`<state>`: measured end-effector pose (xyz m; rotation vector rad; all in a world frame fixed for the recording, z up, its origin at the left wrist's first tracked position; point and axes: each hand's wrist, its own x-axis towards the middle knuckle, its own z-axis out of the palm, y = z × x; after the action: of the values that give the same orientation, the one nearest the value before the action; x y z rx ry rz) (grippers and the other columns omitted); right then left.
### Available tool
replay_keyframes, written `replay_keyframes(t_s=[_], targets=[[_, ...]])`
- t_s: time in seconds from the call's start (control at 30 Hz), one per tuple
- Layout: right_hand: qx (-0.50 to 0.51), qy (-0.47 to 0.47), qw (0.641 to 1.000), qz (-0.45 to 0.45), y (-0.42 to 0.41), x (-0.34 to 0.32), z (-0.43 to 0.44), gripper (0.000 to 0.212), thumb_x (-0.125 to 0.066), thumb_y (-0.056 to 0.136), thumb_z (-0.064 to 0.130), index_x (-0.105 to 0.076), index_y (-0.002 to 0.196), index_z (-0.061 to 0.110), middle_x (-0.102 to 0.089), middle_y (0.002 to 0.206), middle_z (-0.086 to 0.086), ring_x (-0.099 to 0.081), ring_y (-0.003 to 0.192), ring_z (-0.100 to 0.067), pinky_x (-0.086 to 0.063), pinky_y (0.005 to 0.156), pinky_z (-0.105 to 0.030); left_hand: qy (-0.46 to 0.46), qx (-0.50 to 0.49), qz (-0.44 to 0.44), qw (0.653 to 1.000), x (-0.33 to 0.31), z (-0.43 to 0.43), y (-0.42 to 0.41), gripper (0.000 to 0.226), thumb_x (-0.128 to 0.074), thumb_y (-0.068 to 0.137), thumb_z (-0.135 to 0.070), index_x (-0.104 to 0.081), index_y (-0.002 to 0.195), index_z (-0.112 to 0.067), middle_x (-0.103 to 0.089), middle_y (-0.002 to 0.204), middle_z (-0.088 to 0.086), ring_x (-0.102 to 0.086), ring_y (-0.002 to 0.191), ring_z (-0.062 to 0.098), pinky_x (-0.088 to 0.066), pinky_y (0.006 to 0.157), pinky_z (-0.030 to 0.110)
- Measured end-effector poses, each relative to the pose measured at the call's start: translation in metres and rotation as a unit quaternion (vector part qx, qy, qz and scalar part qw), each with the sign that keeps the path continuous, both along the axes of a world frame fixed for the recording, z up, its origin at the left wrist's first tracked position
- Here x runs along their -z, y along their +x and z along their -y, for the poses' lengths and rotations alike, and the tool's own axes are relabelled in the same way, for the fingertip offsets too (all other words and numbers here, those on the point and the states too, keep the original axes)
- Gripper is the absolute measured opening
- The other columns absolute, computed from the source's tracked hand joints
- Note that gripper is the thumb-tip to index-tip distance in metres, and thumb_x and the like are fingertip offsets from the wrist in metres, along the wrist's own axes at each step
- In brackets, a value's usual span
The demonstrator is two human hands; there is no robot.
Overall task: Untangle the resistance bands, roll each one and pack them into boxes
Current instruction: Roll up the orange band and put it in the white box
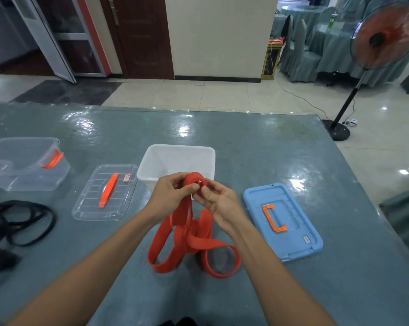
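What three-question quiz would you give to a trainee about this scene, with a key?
1. True or false: the left hand and the right hand both hold the red band.
2. Which lid lies to the right of the white box? A. green lid B. blue lid C. black lid
3. Fill in: the black bands lie at the ___ edge of the table.
Key: 1 true; 2 B; 3 left.
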<state>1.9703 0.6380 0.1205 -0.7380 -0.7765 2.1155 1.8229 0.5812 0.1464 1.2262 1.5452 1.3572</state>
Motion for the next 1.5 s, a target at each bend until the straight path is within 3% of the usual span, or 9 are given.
replay_keyframes(t_s=[0.2, 0.33, 0.4, 0.53, 0.73, 1.0, 1.2, 1.4, 1.5], targets=[[-0.056, 0.266, 0.929, 0.251, 0.014, -0.015, -0.012, 0.061, -0.076, 0.084, 0.003, -0.052, 0.140, 0.012, -0.068, 0.121, -0.008, -0.072, 0.091, -0.017, -0.061, 0.083, -0.041, 0.027, 0.044, -0.205, 0.977, -0.012, 0.000, -0.018, 0.024, -0.077, 0.082, -0.017, -0.070, 0.102, -0.028, -0.070, 0.093, -0.001, -0.064, 0.088, 0.011, -0.049, 0.080, 0.024], [-0.105, 0.433, 0.809, 0.384, 0.021, -0.037, -0.018, 0.061, -0.081, 0.079, 0.015, -0.059, 0.135, 0.023, -0.071, 0.102, 0.013, -0.067, 0.070, 0.001, -0.051, 0.072, -0.013, 0.021, 0.141, -0.351, 0.925, -0.022, -0.006, -0.021, 0.022, -0.075, 0.085, -0.020, -0.070, 0.106, -0.025, -0.058, 0.086, -0.013, -0.055, 0.082, 0.000, -0.038, 0.075, 0.017], [-0.110, 0.420, 0.823, 0.367, 0.024, -0.044, -0.018, 0.050, -0.079, 0.079, 0.007, -0.067, 0.126, 0.020, -0.071, 0.087, 0.015, -0.067, 0.065, -0.002, -0.048, 0.068, -0.011, 0.038, 0.135, -0.347, 0.927, -0.025, -0.007, -0.018, 0.032, -0.076, 0.085, -0.020, -0.070, 0.116, -0.023, -0.059, 0.089, -0.016, -0.056, 0.085, -0.002, -0.039, 0.078, 0.012], [-0.064, 0.385, 0.865, 0.316, 0.027, -0.042, -0.018, 0.043, -0.075, 0.081, 0.002, -0.069, 0.121, 0.019, -0.075, 0.099, 0.009, -0.074, 0.084, -0.014, -0.057, 0.084, -0.030, 0.037, 0.061, -0.233, 0.970, -0.022, -0.005, -0.007, 0.050, -0.080, 0.082, -0.016, -0.066, 0.130, -0.019, -0.070, 0.106, -0.004, -0.065, 0.098, 0.008, -0.048, 0.087, 0.018], [0.006, 0.253, 0.956, 0.148, 0.030, -0.034, -0.010, 0.038, -0.063, 0.089, -0.012, -0.062, 0.125, 0.001, -0.071, 0.115, -0.014, -0.073, 0.095, -0.026, -0.059, 0.086, -0.034, 0.077, -0.031, -0.078, 0.994, -0.019, -0.003, 0.010, 0.055, -0.084, 0.076, -0.005, -0.066, 0.127, -0.020, -0.072, 0.119, -0.005, -0.066, 0.113, 0.008, -0.051, 0.099, 0.022], [0.059, 0.122, 0.991, 0.009, 0.019, -0.034, -0.002, 0.031, -0.052, 0.095, -0.010, -0.059, 0.125, -0.004, -0.068, 0.111, -0.020, -0.071, 0.096, -0.023, -0.059, 0.082, -0.029, 0.070, -0.025, -0.031, 0.997, -0.014, -0.002, 0.012, 0.059, -0.083, 0.077, -0.017, -0.064, 0.132, -0.009, -0.070, 0.126, 0.001, -0.064, 0.121, 0.016, -0.048, 0.107, 0.039], [0.003, 0.219, 0.967, 0.128, 0.022, -0.031, 0.001, 0.037, -0.057, 0.095, -0.007, -0.063, 0.120, 0.018, -0.067, 0.123, -0.009, -0.071, 0.101, -0.026, -0.060, 0.083, -0.034, 0.065, -0.017, -0.145, 0.987, -0.013, 0.002, 0.005, 0.050, -0.081, 0.079, -0.005, -0.067, 0.122, -0.028, -0.071, 0.115, -0.018, -0.065, 0.111, 0.002, -0.050, 0.102, 0.026], [-0.065, 0.417, 0.844, 0.331, 0.033, -0.040, -0.015, 0.059, -0.081, 0.079, 0.014, -0.061, 0.132, 0.031, -0.071, 0.113, 0.005, -0.072, 0.087, -0.018, -0.059, 0.085, -0.041, 0.086, 0.082, -0.333, 0.935, -0.024, 0.001, -0.006, 0.051, -0.076, 0.081, -0.008, -0.065, 0.130, -0.015, -0.071, 0.114, -0.002, -0.063, 0.104, 0.007, -0.046, 0.097, 0.020], [-0.043, 0.395, 0.871, 0.291, 0.033, -0.050, -0.015, 0.049, -0.080, 0.076, 0.003, -0.067, 0.113, 0.032, -0.074, 0.100, 0.006, -0.071, 0.088, -0.021, -0.059, 0.083, -0.038, 0.106, 0.059, -0.301, 0.946, -0.030, -0.001, -0.001, 0.051, -0.079, 0.081, -0.012, -0.065, 0.129, -0.016, -0.070, 0.116, -0.006, -0.063, 0.108, 0.001, -0.046, 0.099, 0.018]])
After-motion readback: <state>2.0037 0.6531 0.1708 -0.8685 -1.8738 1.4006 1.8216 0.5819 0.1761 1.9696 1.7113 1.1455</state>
